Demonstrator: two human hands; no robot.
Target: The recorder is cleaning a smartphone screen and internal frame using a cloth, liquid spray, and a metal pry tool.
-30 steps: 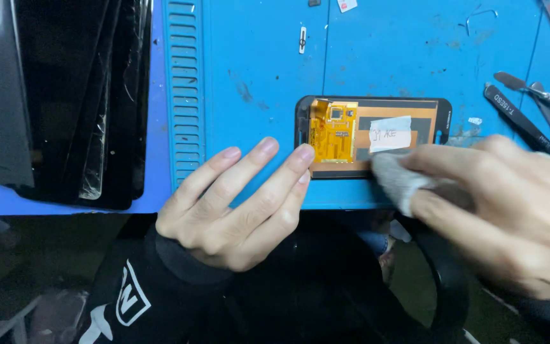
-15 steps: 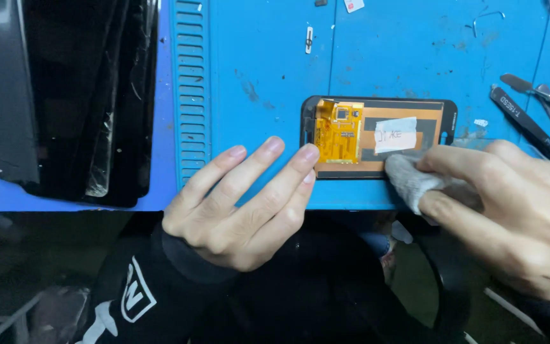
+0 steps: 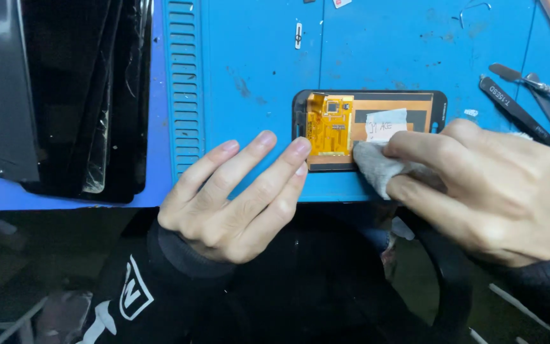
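A phone screen assembly [image 3: 377, 102] lies back side up on the blue mat [image 3: 256, 70], with an orange flex circuit [image 3: 330, 124] and a small white label [image 3: 386, 124] on it. My left hand [image 3: 237, 197] rests flat on the mat's front edge, its fingertips touching the assembly's left end. My right hand [image 3: 491, 188] grips a grey cloth [image 3: 377, 167] and presses it on the assembly's lower middle edge.
A stack of black screen panels [image 3: 65, 95] lies at the left. Tweezers and metal pry tools [image 3: 529, 95] sit at the right of the mat. A ribbed strip [image 3: 184, 83] runs down the mat's left side. Small parts [image 3: 298, 35] lie at the far edge.
The cloth in my right hand has slid left along the assembly's lower edge toward the flex circuit. My left hand has stayed in place.
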